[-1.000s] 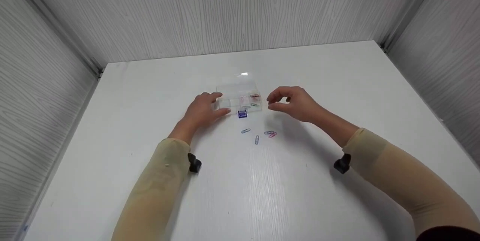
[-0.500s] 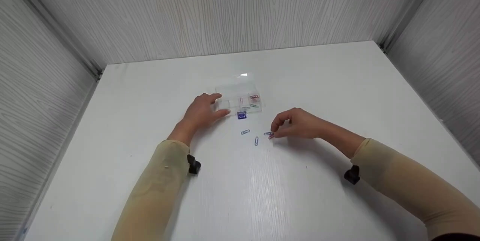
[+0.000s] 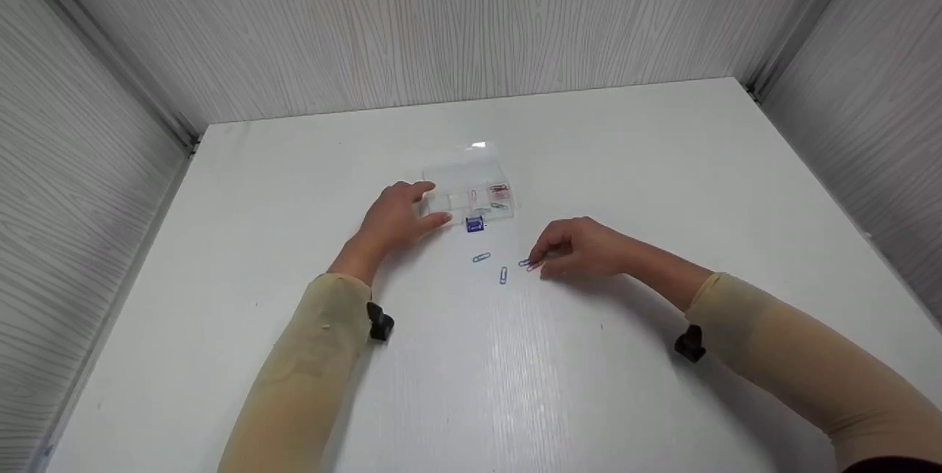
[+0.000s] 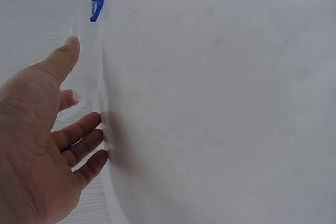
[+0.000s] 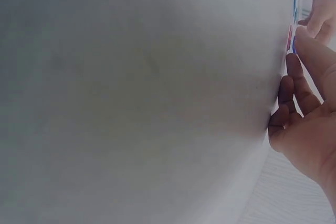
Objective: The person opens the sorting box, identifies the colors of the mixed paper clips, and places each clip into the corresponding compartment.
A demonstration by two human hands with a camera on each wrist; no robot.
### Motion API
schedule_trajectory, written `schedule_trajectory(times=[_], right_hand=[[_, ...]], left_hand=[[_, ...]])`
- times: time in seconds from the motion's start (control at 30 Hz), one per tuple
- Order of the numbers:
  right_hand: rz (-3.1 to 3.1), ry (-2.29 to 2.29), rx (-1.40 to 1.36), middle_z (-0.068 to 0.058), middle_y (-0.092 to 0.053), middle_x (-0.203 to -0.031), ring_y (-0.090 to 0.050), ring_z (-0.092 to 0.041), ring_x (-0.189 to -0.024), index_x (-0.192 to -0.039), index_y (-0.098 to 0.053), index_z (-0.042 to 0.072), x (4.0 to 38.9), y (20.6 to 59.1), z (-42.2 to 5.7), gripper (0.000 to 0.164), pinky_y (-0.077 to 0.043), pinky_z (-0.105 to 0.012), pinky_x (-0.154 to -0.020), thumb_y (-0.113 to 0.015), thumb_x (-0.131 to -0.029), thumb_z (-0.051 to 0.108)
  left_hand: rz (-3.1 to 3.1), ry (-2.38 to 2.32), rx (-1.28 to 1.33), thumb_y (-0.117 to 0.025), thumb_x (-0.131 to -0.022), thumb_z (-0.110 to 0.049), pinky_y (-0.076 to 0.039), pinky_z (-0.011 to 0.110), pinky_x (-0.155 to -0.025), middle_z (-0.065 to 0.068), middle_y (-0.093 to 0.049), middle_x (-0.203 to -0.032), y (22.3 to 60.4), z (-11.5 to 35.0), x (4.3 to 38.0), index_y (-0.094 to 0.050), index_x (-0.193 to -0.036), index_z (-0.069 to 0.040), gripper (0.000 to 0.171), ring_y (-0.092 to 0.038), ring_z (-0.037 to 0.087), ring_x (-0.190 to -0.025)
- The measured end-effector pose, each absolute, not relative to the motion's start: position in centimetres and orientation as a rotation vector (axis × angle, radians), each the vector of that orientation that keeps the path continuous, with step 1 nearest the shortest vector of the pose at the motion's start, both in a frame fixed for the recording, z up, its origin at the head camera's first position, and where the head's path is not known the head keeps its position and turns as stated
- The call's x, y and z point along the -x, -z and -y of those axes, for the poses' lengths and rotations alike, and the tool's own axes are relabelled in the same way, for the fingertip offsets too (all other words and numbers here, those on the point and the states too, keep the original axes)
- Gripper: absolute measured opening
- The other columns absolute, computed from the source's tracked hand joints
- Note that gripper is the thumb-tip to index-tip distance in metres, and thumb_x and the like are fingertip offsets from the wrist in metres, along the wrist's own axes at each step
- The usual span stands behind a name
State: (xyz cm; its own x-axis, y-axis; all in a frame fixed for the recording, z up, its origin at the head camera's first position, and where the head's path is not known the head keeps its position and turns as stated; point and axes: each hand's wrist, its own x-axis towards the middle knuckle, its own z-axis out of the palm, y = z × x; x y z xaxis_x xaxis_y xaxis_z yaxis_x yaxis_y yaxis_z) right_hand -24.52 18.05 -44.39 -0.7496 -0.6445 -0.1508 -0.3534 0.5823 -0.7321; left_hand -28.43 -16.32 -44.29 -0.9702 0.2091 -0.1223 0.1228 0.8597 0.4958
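A clear plastic box (image 3: 460, 201) with compartments stands with its lid (image 3: 462, 157) laid back and a blue latch (image 3: 475, 224) at its front. My left hand (image 3: 396, 217) holds the box's left end, thumb at the front and index finger farther back. The left wrist view shows that hand (image 4: 42, 114) beside the blue latch (image 4: 98, 4). On the table, my right hand (image 3: 581, 246) reaches with thumb and index finger a little apart at a pink paper clip (image 3: 533, 267). A blue paper clip (image 3: 524, 262) lies against it. The right wrist view shows the hand (image 5: 310, 124) by the pink clip.
Two more blue paper clips lie on the white table (image 3: 456, 377): a slanted clip (image 3: 481, 257) and an upright clip (image 3: 503, 275). Red clips (image 3: 498, 188) and a green clip (image 3: 498, 206) lie in the box's right compartments. Grey wood-grain panels (image 3: 441, 24) surround the table.
My right hand has come down from beside the box's right end to the pink and blue clips, and its thumb and index finger have parted slightly. The left hand stays at the box.
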Motion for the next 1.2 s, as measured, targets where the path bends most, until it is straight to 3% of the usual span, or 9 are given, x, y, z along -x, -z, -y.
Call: schedule_trajectory(times=[0.23, 0.5, 0.67, 1.2], right_hand=[[-2.437, 1.000, 0.789, 0.005, -0.070, -0.114, -0.059, -0.021, -0.109, -0.111, -0.085, 0.026, 24.53, 44.74, -17.99, 0.024, -0.049, -0.040, -0.096, -0.085, -0.090, 0.014], [-2.455, 0.989, 0.832, 0.005, -0.068, -0.109, -0.059, -0.020, -0.106, -0.104, -0.086, 0.025, 24.33, 44.72, -17.98, 0.018, -0.049, -0.037, -0.091, -0.084, -0.091, 0.013], [-2.451, 0.976, 0.866, 0.004, -0.068, -0.107, -0.059, -0.019, -0.106, -0.097, -0.086, 0.024, 24.30, 44.54, -17.97, 0.014, -0.048, -0.037, -0.091, -0.083, -0.091, 0.011], [-2.438, 0.973, 0.807, 0.003, -0.067, -0.109, -0.059, -0.021, -0.105, -0.097, -0.085, 0.027, 24.44, 44.79, -18.10, 0.013, -0.048, -0.038, -0.092, -0.085, -0.091, 0.015]], left_hand=[[-2.866, -0.753, -0.262, -0.071, -0.099, -0.054, -0.033, 0.050, -0.123, 0.013, -0.055, -0.152, 44.27, 16.27, 28.36, -0.047, -0.161, -0.019, 0.076, -0.045, 0.033, -0.143], [-2.868, -0.755, -0.268, -0.071, -0.099, -0.054, -0.031, 0.050, -0.124, 0.012, -0.055, -0.154, 44.43, 16.36, 28.44, -0.047, -0.161, -0.019, 0.076, -0.041, 0.033, -0.147], [-2.872, -0.747, -0.267, -0.070, -0.099, -0.055, -0.032, 0.049, -0.124, 0.011, -0.055, -0.153, 44.38, 16.36, 28.45, -0.047, -0.161, -0.019, 0.076, -0.043, 0.032, -0.146], [-2.863, -0.763, -0.288, -0.070, -0.099, -0.055, -0.031, 0.049, -0.124, 0.013, -0.055, -0.152, 44.26, 16.40, 28.53, -0.046, -0.162, -0.017, 0.077, -0.043, 0.033, -0.146]])
